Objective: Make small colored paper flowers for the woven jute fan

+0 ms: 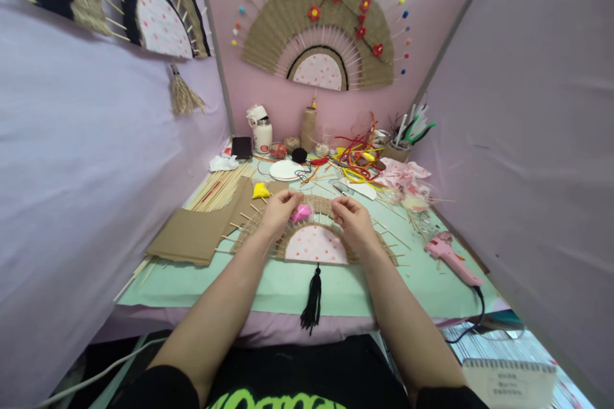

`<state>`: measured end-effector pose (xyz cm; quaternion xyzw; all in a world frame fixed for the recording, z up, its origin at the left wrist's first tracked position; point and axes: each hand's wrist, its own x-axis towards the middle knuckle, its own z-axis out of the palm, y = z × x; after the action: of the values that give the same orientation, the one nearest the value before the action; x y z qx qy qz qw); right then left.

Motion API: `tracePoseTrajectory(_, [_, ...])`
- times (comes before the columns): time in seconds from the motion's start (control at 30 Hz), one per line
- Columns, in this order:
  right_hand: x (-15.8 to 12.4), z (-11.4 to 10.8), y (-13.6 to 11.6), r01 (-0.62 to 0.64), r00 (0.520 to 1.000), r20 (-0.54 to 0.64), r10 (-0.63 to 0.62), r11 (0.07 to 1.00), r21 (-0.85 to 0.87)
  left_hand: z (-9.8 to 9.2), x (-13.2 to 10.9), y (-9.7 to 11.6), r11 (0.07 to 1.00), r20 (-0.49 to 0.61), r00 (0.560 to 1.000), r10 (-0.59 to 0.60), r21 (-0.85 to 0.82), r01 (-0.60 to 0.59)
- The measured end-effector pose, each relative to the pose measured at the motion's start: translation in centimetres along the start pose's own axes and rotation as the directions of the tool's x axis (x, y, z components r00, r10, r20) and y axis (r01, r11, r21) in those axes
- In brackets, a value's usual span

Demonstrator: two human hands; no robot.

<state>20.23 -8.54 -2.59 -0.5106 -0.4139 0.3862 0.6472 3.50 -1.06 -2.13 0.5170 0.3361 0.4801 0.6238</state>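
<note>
A half-round fan (316, 244) lies before me, with a pink-dotted white centre, woven twine bands and thin wooden sticks. From its lower edge hangs a black tassel (313, 300). Over the fan's left part, my left hand (281, 212) is closed in a pinch, its fingertips beside a bright pink lump in a clear wrapper (302, 213). My right hand (354, 218) pinches too, above the fan's right part. Whatever sits between either set of fingertips is too small to make out. A yellow packet (261, 190) lies left of my left hand.
Brown cardboard (189, 236) and a bundle of thin sticks (215, 190) lie at left. A pink glue gun (453, 259) rests at right, its cord over the edge. Behind are coloured pipe cleaners (359, 160), a twine spool (309, 129) and a white bottle (262, 134).
</note>
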Motion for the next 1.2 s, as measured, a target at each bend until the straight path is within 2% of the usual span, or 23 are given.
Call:
tracePoseTrajectory(0.1, [0.1, 0.5, 0.3, 0.040, 0.999, 0.002, -0.040, 0.988, -0.152, -0.1, 0.1, 0.1, 0.993, -0.003, 0.999, -0.047, -0.110, 0.046])
tracePoseTrajectory(0.2, [0.9, 0.9, 0.3, 0.059, 0.998, 0.029, -0.053, 0.957, -0.285, -0.1, 0.1, 0.2, 0.989, 0.016, 0.997, -0.080, -0.124, 0.081])
tracePoseTrajectory(0.3, [2.1, 1.1, 0.2, 0.104, 0.992, 0.108, -0.064, 0.897, -0.430, -0.1, 0.2, 0.2, 0.995, 0.019, 0.998, -0.061, -0.072, 0.063])
tracePoseTrajectory(0.43, [3.4, 1.2, 0.3, 0.187, 0.978, 0.186, -0.094, 0.787, -0.588, -0.4, 0.1, 0.3, 0.995, 0.009, 1.000, -0.004, 0.103, 0.003])
tracePoseTrajectory(0.57, [3.5, 1.0, 1.4, 0.173, 0.982, 0.175, -0.076, 0.737, -0.654, -0.5, 0.0, 0.4, 0.972, -0.053, 0.998, 0.046, 0.233, -0.032])
tracePoseTrajectory(0.73, [3.0, 1.0, 2.1, 0.145, 0.987, 0.151, -0.056, 0.719, -0.680, -0.3, 0.5, 0.0, 0.987, -0.066, 0.988, -0.142, 0.066, 0.147])
tracePoseTrajectory(0.8, [2.8, 1.2, 1.8, 0.143, 0.987, 0.154, -0.050, 0.715, -0.684, -0.3, 0.7, -0.2, 0.979, -0.088, 0.984, -0.152, 0.127, 0.162])
tracePoseTrajectory(0.83, [2.7, 1.3, 1.7, 0.142, 0.986, 0.161, -0.042, 0.718, -0.681, -0.4, 0.7, -0.3, 0.966, -0.092, 0.988, -0.126, 0.217, 0.143])
tracePoseTrajectory(0.9, [2.6, 1.5, 1.3, 0.141, 0.983, 0.185, -0.022, 0.738, -0.660, -0.6, 0.6, -0.5, 0.876, -0.065, 0.998, -0.021, 0.479, 0.050])
tracePoseTrajectory(1.0, [2.5, 1.8, 1.1, 0.134, 0.978, 0.207, -0.005, 0.777, -0.615, -1.1, 0.0, -0.7, 0.597, 0.078, 0.992, 0.103, 0.792, -0.125])
tracePoseTrajectory(1.03, [2.5, 1.9, 1.1, 0.133, 0.977, 0.213, -0.003, 0.790, -0.598, -1.2, -0.3, -0.7, 0.519, 0.122, 0.987, 0.105, 0.840, -0.159])
tracePoseTrajectory(1.1, [2.4, 1.9, 1.2, 0.135, 0.974, 0.227, -0.004, 0.814, -0.565, -1.4, -0.6, -0.8, 0.419, 0.173, 0.981, 0.086, 0.887, -0.194])
tracePoseTrajectory(1.2, [2.5, 1.9, 1.3, 0.144, 0.967, 0.255, -0.005, 0.835, -0.531, -1.4, -0.6, -0.8, 0.361, 0.185, 0.978, 0.096, 0.909, -0.207])
